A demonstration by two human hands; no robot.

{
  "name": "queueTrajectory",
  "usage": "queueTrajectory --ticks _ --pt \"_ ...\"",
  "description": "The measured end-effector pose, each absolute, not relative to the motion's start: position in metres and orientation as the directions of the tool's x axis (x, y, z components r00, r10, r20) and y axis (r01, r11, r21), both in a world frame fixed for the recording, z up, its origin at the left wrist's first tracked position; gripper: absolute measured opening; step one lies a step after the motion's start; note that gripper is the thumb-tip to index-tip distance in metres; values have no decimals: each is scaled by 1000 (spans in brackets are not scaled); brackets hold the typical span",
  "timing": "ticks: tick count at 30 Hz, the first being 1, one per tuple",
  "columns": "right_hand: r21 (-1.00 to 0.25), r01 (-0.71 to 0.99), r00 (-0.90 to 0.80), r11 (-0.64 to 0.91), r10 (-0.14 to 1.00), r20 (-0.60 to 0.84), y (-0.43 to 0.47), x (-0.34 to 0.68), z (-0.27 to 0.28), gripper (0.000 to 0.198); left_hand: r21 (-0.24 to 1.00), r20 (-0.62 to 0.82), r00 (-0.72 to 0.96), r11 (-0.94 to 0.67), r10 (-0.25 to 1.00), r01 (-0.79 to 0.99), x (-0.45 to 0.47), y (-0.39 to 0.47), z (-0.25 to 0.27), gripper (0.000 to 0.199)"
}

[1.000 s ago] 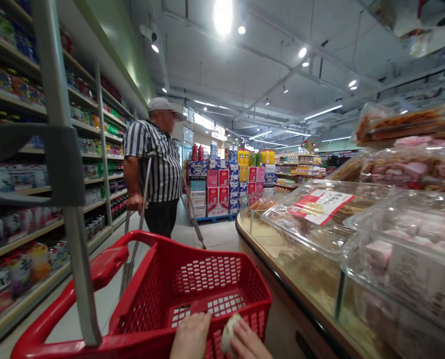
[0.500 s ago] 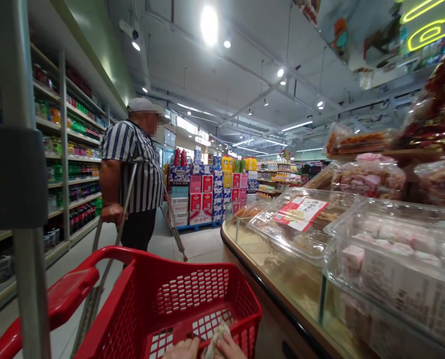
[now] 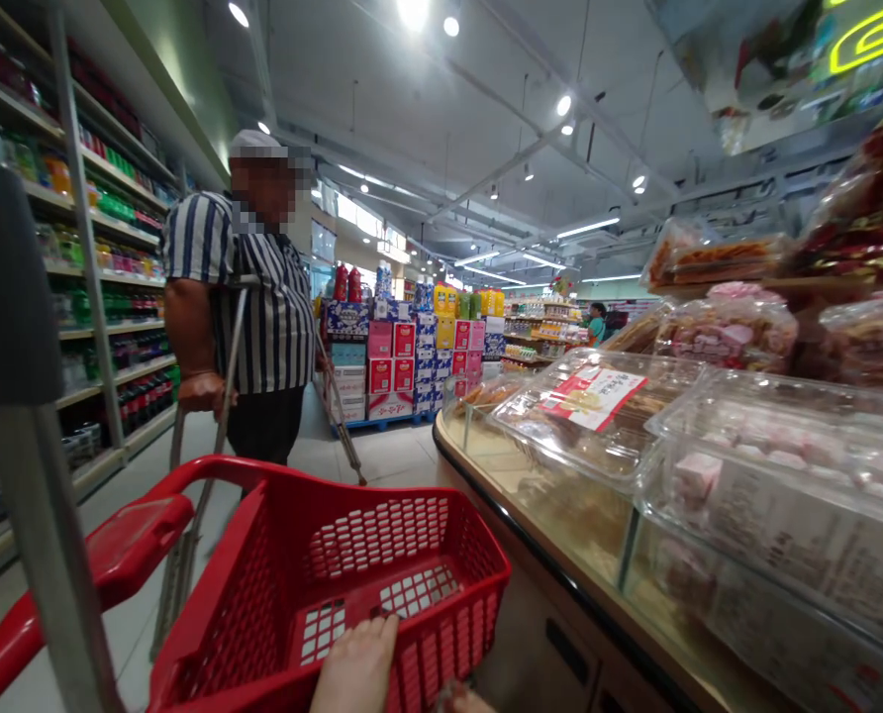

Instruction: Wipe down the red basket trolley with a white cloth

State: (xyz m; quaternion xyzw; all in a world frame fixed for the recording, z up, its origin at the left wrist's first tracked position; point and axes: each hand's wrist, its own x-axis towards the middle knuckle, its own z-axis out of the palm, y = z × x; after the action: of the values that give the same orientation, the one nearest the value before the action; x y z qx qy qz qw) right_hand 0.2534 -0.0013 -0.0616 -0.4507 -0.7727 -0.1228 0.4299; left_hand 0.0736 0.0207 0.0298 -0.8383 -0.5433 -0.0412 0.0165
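Down towards seven o'clock sits the red basket (image 3: 448, 634), hard plastic, walls punched with rounded slots, floor a square grid. The left hand (image 3: 361, 654) is curled over its near rim, grasping it, fingertips out of sight. Right hand (image 3: 462, 699), six o'clock, barely in shot: cut off and blurred, just below the basket wall, and I can't tell what it holds, if anything! Between three and four, a glossy clear tray (image 3: 627, 446) wears a red-and-white label (image 3: 596, 396), its characters too blurred to read. Further right, a clear plastic box (image 3: 790, 416) of pale pink pieces, print illegible. Half past nine: a striped-shirted person (image 3: 270, 307) with a metal crutch (image 3: 232, 366).
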Motion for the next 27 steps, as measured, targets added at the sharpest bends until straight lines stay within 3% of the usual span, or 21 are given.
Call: queueTrajectory --ticks 5,10,15,20,24,27 --pt "-267 739 -199 618 579 790 -12 250 -53 33 52 86 421 -426 903 903 74 7 45 39" --pt "-284 714 -309 640 652 693 -24 250 -63 32 69 80 464 -470 882 880 71 3 46 39" --pt "-319 751 -136 578 608 782 -18 277 -63 38 62 118 438 -447 891 892 70 1 44 37" --pt "-384 798 -96 464 728 679 -18 305 -83 34 42 122 423 -430 898 902 72 0 43 40" --pt "-412 779 12 474 644 765 -9 312 -75 38 22 139 405 -412 904 911 75 -1 41 41" --pt "-452 790 78 414 664 744 -2 310 -86 41 28 156 381 -390 911 921 78 -1 39 40"
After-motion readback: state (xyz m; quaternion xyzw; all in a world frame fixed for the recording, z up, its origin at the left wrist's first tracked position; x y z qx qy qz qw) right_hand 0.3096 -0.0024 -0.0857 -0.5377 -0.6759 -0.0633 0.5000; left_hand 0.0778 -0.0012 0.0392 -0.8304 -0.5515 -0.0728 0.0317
